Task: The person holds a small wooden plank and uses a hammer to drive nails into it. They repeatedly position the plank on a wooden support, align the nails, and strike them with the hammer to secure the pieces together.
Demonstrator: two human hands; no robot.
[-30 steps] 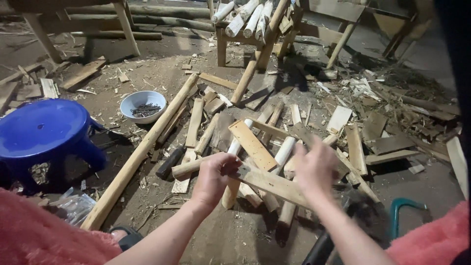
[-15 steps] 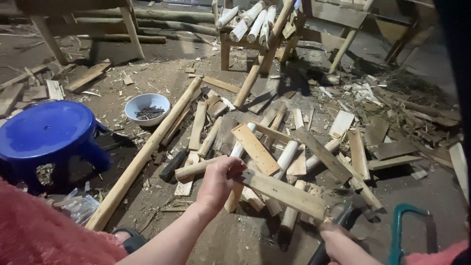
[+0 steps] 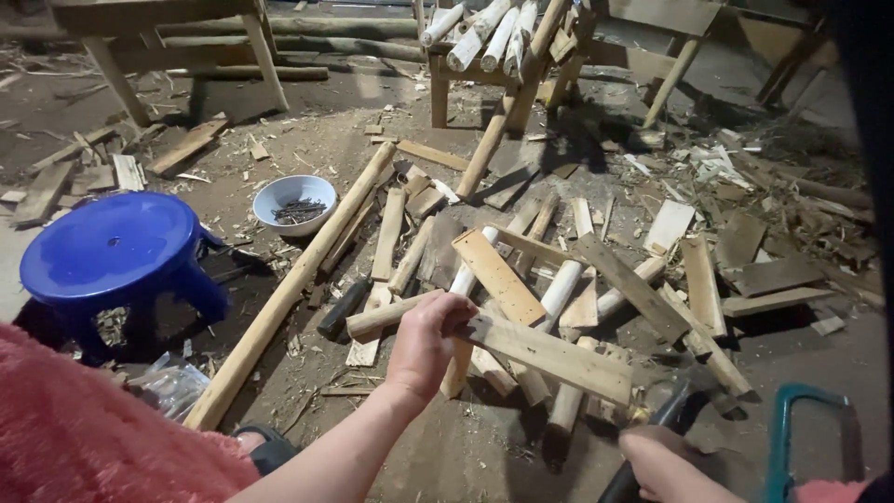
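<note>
now left hand (image 3: 430,337) grips wooden slat (image 3: 549,354); right hand (image 3: 666,461) holds hammer (image 3: 652,433).

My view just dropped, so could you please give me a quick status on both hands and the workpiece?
Left hand shut on flat wooden slat. Right hand shut on dark-handled tool by slat's far end. Offcut pile crowds underneath.

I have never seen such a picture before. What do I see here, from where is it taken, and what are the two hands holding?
A camera worn on a person's head looks down at their own two bare hands. The left hand grips one end of a flat wooden slat. The right hand holds a dark tool handle at the slat's other end; the tool's head is hard to make out. On the dirt floor lie wood offcuts, a long pole, a blue plastic stool and a white bowl of nails.
</note>
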